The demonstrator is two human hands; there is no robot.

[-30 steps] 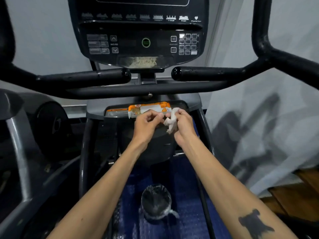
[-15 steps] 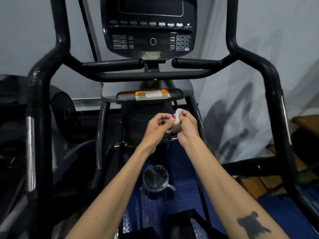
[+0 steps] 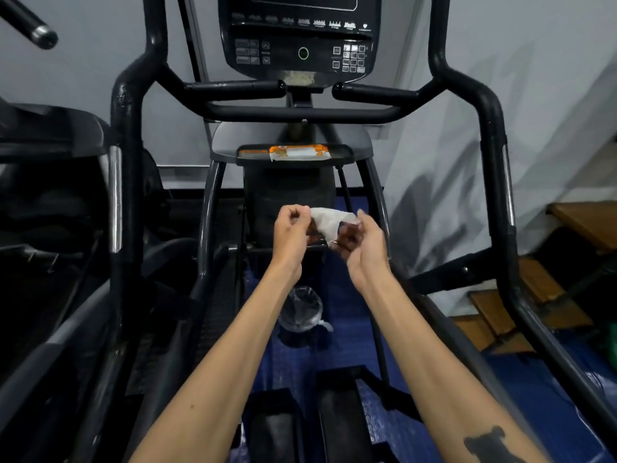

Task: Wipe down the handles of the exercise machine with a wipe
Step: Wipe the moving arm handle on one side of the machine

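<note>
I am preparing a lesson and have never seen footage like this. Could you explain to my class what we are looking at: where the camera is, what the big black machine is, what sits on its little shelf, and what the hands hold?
The camera is worn on the person's head and looks forward and down, so you see their own two forearms reaching out. In front stands a black exercise machine: its console with buttons at the top, two short handles below it pointing toward each other, and tall curved bars at each side. On the small tray under the console lies an orange and white wipe packet. The left hand and the right hand each pinch an end of a white wipe, stretched between them. No handle is being touched. On the blue floor stands a small bin with a clear liner.
</note>
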